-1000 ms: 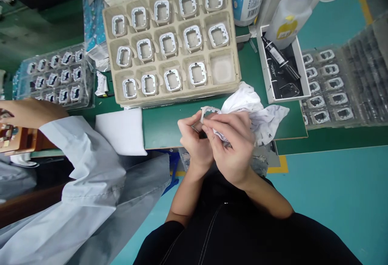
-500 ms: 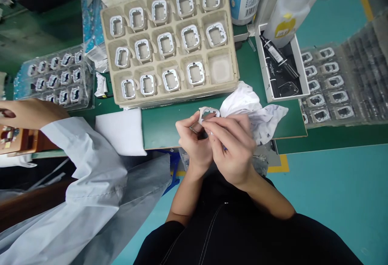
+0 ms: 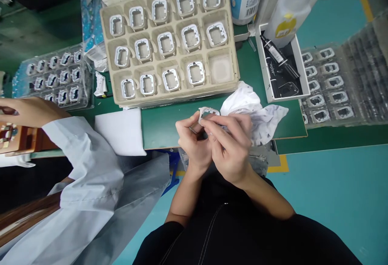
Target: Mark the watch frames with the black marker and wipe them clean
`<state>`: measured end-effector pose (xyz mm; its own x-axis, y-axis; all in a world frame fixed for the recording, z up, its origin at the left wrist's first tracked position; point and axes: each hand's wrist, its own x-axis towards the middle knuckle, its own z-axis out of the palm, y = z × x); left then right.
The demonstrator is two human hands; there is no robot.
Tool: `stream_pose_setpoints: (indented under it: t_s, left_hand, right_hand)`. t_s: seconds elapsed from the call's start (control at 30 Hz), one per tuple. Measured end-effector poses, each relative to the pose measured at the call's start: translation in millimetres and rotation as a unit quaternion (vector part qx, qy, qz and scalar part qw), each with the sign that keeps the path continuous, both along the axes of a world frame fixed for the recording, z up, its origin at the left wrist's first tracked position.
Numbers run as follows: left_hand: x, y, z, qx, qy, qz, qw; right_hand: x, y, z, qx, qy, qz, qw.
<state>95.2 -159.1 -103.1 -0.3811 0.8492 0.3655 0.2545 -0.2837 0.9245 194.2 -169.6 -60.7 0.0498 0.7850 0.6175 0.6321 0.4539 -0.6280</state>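
A small silver rounded-square frame (image 3: 209,112) is up in front of me, just past the table's near edge. My left hand (image 3: 194,141) is closed, with thumb and forefinger gripping the frame's left side. My right hand (image 3: 232,145) is closed too, its fingertips pressed to the frame's lower edge; whether anything small is between them is hidden. Behind the hands lies a crumpled white cloth (image 3: 239,100). Beyond is a beige moulded tray (image 3: 221,68), with similar frames in nearly all its pockets and a vacant pocket at the near right corner.
A co-worker's sleeved arm (image 3: 87,168) reaches in at left, by an orange fixture (image 3: 34,141). A white pad (image 3: 121,131) lies beside it. At right stand a white box (image 3: 268,85) of markers and a pump bottle (image 3: 287,18). Clear trays (image 3: 348,83) of frames lie far right.
My right fingers have shifted slightly left along the frame, while my left hand stays in place. The co-worker's hand and sleeve have moved a little.
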Motion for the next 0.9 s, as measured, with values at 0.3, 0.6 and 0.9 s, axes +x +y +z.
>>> stream_pose_setpoints:
  t_s: [0.3, 0.6, 0.9]
  left_hand:
    - [-5, -1, -0.2, 0.009, 0.013, 0.014, 1.000]
    - [-9, -3, 6.0, -0.014, -0.004, 0.032, 0.999]
    - [-11, 1, 0.1, -0.024, 0.007, 0.064, 0.998]
  right_hand:
    - [-2, -2, -1.0, 0.018, -0.027, -0.020, 0.999]
    - [0, 1, -1.7, 0.070, -0.087, -0.038, 0.993]
    - [1, 0, -8.0, 0.056, -0.084, -0.023, 0.995]
